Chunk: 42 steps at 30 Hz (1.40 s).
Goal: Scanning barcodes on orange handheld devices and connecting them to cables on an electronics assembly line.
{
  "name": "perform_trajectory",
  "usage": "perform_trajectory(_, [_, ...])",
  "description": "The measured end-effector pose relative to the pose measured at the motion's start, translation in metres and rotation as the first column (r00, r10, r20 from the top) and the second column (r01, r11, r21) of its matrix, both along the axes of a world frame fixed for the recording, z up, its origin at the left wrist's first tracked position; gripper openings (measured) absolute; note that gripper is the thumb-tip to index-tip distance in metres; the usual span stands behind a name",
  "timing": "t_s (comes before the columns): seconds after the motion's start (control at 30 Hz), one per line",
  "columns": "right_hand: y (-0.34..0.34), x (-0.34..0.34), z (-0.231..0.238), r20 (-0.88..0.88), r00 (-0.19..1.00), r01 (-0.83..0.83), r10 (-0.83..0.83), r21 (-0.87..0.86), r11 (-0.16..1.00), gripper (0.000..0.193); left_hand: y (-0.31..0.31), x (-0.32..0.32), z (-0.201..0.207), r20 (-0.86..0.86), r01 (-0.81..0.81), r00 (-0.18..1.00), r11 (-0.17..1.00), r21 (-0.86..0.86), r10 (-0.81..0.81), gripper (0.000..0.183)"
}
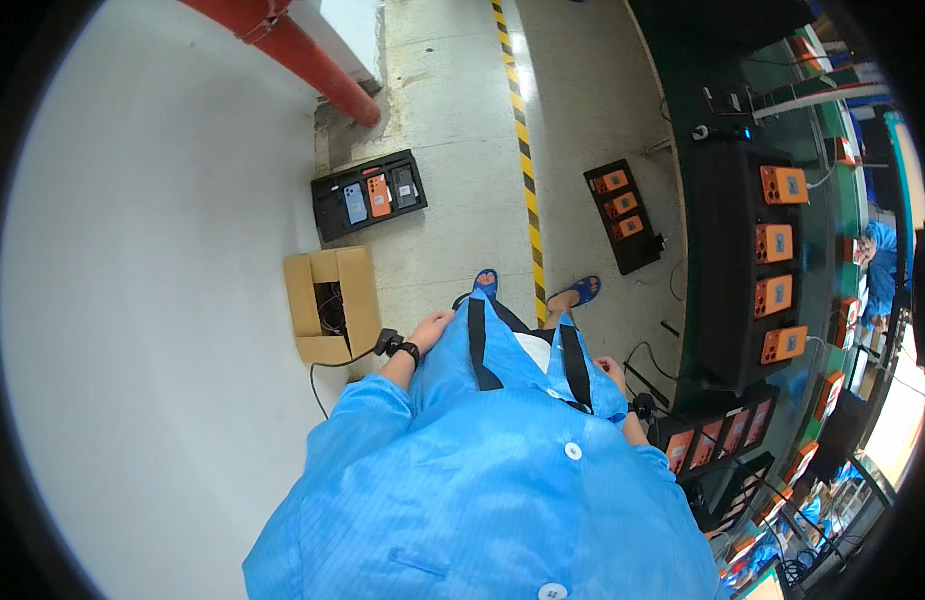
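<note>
My left hand [432,331] rests against the side of my blue work coat [463,450], below a black wristband with a small black device and cable [389,343]. Its fingertips run into the cloth, so I cannot see whether they grip it. On the other side, my right hand [612,372] is at the coat's edge, mostly covered by the fabric, and its fingers are largely hidden. Another black device [644,406] sits at that wrist. No separate object shows in either hand. The coat hangs open at the bottom, with black strips down both front edges.
An open cardboard box [358,300] stands left by the white wall, near a black tray [329,212] of phones. A second black tray [633,252] with orange phones lies right of the striped floor tape [528,180]. The right-hand bench [718,330] carries orange phones and cables; people in blue sit beyond.
</note>
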State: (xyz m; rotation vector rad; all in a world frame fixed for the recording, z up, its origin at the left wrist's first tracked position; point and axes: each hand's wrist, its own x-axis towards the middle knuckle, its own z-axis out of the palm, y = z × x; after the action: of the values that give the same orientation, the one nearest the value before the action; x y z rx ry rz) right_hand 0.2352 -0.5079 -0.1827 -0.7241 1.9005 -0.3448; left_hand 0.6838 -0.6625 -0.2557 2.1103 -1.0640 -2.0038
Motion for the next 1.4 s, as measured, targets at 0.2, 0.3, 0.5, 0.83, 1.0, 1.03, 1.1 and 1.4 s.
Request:
perform_trajectory(0.2, [-0.011,0.01,0.004,0.086,0.995,0.053,-0.05,-0.035,0.998,0.035,-0.018,-0.005,0.017,-0.293,0.103,0.952,0.994,0.037,-0.088,0.05])
perform_trajectory(0.3, [-0.019,0.014,0.015,0.193,0.98,0.05,-0.041,-0.045,0.998,0.039,-0.034,0.009,0.038,-0.424,0.132,0.903,0.984,0.121,-0.069,0.051])
perform_trajectory(0.5, [-0.003,0.034,0.027,0.253,0.967,0.004,-0.015,0.046,0.999,0.061,-0.05,0.015,0.053,-0.276,0.337,0.9,0.94,-0.046,-0.336,0.052])
perform_trajectory(0.83, [0.005,0.025,0.047,0.056,0.989,-0.148,0.14,0.194,0.97,0.041,-0.066,-0.053,0.06,0.243,0.325,0.94,0.847,-0.422,-0.24,0.043])
perform_trajectory(1.0, [0.017,0.026,0.039,0.029,0.998,-0.056,0.055,0.04,0.998,0.033,-0.061,-0.028,0.05,0.182,0.129,0.982,0.87,-0.475,-0.046,0.039])
perform_trajectory(1.03, [0.016,0.025,0.039,0.088,0.993,-0.073,0.073,0.001,0.997,0.033,-0.06,-0.02,0.044,0.077,0.094,0.995,0.863,-0.496,-0.064,0.038])
perform_trajectory(1.1, [0.013,0.025,0.04,0.035,0.995,-0.093,0.093,0.009,0.996,0.031,-0.052,-0.01,0.032,0.017,0.076,0.997,0.921,-0.382,-0.075,0.038])
perform_trajectory(1.4, [0.0,0.027,0.035,0.08,0.992,-0.1,0.099,0.003,0.995,0.027,-0.007,0.006,0.016,0.164,0.118,0.983,0.961,-0.252,-0.077,0.037])
